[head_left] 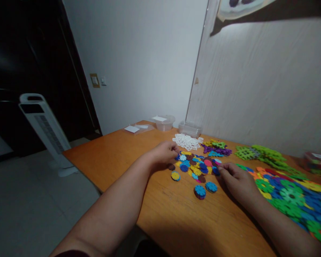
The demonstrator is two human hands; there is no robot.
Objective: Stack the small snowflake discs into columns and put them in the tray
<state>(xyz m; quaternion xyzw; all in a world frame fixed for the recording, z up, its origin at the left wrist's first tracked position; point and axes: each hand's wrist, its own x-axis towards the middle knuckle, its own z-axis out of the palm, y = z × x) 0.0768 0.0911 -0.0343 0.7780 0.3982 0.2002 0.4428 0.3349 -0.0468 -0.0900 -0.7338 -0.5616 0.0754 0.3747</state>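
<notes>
Before you stretched the orange-brown wooden table (117, 150), its left end near a tall white plastic tower fan (45, 132) on the floor. To your right spread a broad heap of flower-shaped plastic pieces (291, 200), mostly green and blue, and behind it lay lime-green plastic lattice pieces (270, 157).

At the right edge sat a clear plastic box with red and green inside (319, 160); you could not make out the contents exactly. By the wall stood a round, clear plastic tub (164, 124) with a white card at its top, and beside it a rectangular, clear plastic box (190, 129). White openwork plastic pieces (187, 141) lay between that box and the pile of small, multicoloured notched discs (196, 167), which was between your hands.

Your left hand (164, 153) curled at the pile's left edge; whether its grip had hold of a disc, you could not tell. Your right hand (237, 178) brought thumb and finger close together at a dark-blue disc (216, 171), though a firm hold was unclear. Nearest you were two small blue-topped disc stacks (200, 191).
</notes>
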